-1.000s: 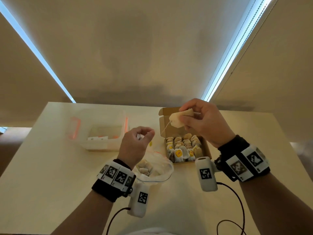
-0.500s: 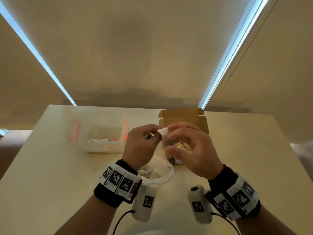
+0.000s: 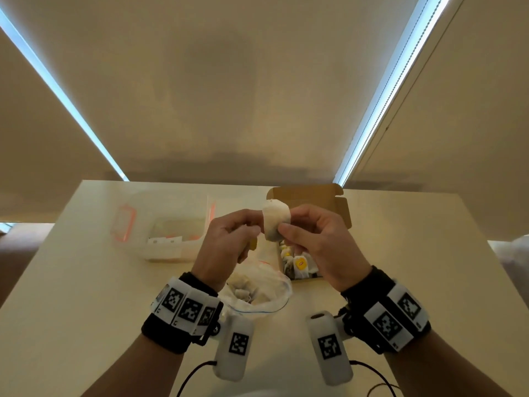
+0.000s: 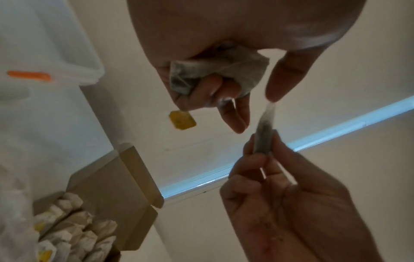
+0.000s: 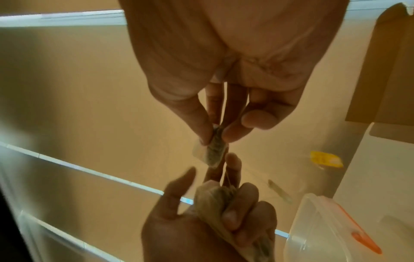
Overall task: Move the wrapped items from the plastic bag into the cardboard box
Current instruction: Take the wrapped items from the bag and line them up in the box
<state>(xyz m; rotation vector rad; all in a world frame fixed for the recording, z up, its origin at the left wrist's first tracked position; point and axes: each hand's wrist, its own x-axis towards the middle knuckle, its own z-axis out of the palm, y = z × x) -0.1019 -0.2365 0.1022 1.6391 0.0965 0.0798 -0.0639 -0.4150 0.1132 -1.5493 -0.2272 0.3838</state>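
Observation:
Both hands are raised above the table in the head view. My right hand [image 3: 286, 227] pinches a single wrapped tea bag [image 3: 276, 223] between thumb and fingers, seen edge-on as the tea bag [image 4: 264, 134] and close up as the tea bag [image 5: 212, 150]. My left hand [image 3: 254, 230] curls its lower fingers round a bunch of tea bags [image 4: 215, 70], its forefinger touching the single bag's top. A yellow tag [image 4: 182, 119] dangles below. The cardboard box [image 3: 309, 196] stands open behind, with rows of tea bags [image 3: 299, 265]. The plastic bag [image 3: 257, 293] lies open beneath my left wrist.
A clear plastic container with orange clips [image 3: 163, 227] stands at the back left of the pale table [image 3: 71, 310]. The box's lid flap stands upright at the far edge. Wrist camera cables trail near the front edge.
My right hand left the box, where it held a tea bag, came to my left hand and now pinches a fresh tea bag there. Both hands rose slightly.

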